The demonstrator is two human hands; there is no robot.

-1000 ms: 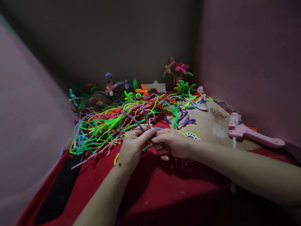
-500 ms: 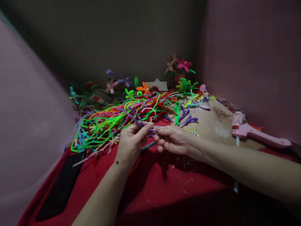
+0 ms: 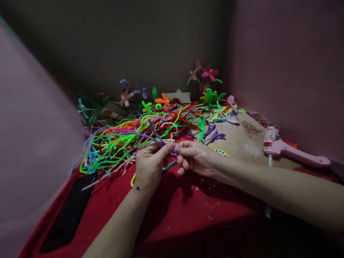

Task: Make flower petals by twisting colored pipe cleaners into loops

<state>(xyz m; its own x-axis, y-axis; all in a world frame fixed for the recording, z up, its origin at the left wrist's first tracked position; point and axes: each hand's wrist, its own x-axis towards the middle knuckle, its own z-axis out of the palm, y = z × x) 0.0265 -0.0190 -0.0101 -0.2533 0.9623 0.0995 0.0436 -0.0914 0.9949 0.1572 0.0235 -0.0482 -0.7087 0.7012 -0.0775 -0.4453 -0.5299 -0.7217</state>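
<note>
**Purple stems pinched between two hands, mid-frame**

At the centre, the left hand (image 3: 150, 165) closes thumb and fingers on purple stems (image 3: 157, 135); the right hand (image 3: 196, 157) pinches their near end, its exact grip masked by fingers. The left hand covers much of the scissors (image 3: 170, 165), and the right forearm cuts off the tape roll (image 3: 220, 151). A fuzzy stem pile (image 3: 120, 139) crowds behind. At right lies a pink glue gun (image 3: 295, 152); flowers upper left fade into shadow.

Purple fuzzy stems (image 3: 155, 137), bent and spread apart
The left hand (image 3: 149, 163) pinches them where they gather; the right hand (image 3: 197, 157) pinches at their near end.
</note>
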